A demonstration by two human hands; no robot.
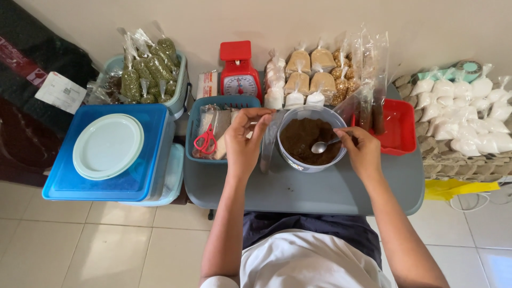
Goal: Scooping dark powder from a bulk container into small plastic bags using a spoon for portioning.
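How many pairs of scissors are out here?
1: red-handled scissors lying in the blue basket, just left of the left hand. More may be hidden under the packets there.

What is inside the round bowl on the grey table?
The bowl holds brown powder and a metal spoon, held by the right hand. The bowl's bottom is covered.

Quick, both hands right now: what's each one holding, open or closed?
Left hand: closed, pinching a clear plastic bag at its top.
Right hand: closed on a metal spoon over the bowl of brown powder.
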